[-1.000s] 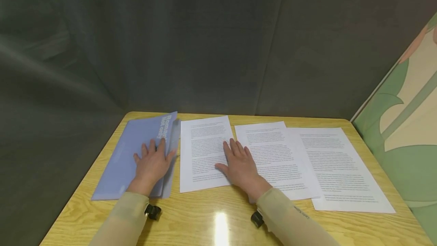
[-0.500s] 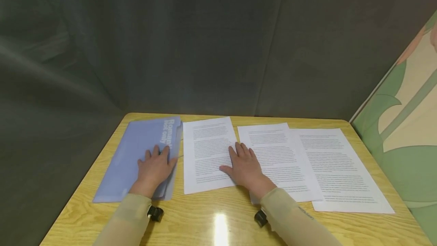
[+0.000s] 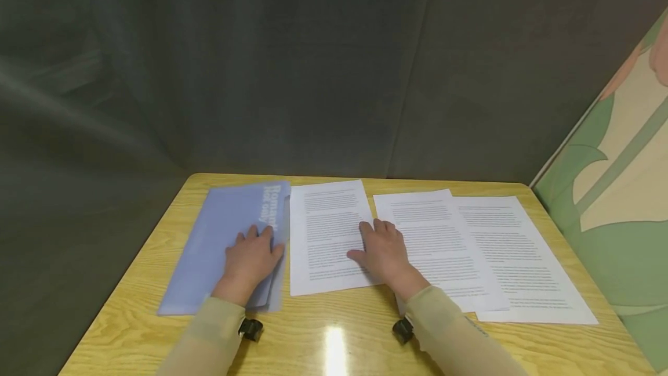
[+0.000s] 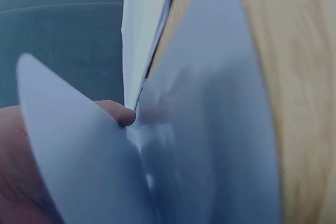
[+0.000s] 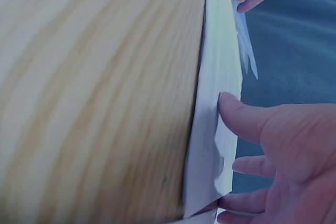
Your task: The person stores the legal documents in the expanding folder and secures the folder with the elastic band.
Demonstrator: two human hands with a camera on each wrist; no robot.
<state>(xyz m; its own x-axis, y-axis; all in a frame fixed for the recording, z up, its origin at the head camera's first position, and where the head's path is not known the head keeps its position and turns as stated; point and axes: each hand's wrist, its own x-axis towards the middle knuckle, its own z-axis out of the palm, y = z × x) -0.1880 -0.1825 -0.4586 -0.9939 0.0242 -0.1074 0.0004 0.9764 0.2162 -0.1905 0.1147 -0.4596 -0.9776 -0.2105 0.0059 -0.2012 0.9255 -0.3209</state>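
My left hand [image 3: 249,257] lies on a translucent blue folder [image 3: 200,260] at the left of the table, fingers spread and thumb by its right edge. In the left wrist view the thumb [image 4: 118,113] touches the folder where its cover [image 4: 89,150] stands apart from the layer beneath. White lettering shows near the folder's top right corner. My right hand [image 3: 385,253] rests across the neighbouring edges of the left printed sheet [image 3: 329,237] and the middle printed sheet [image 3: 438,248], fingers slightly bent. The right wrist view shows its thumb [image 5: 244,116] over the left sheet.
A third printed sheet [image 3: 532,271] lies at the right, partly under the middle sheet. All of it is on a light wooden table [image 3: 292,341] with a bright reflection near the front. A dark curtain [image 3: 313,74] hangs behind, and a patterned cloth [image 3: 621,219] stands at the right.
The folder has slid right with my left hand, and its raised right edge lies flatter. My right hand and the left and middle sheets have also shifted right. The middle sheet overlaps the right one more.
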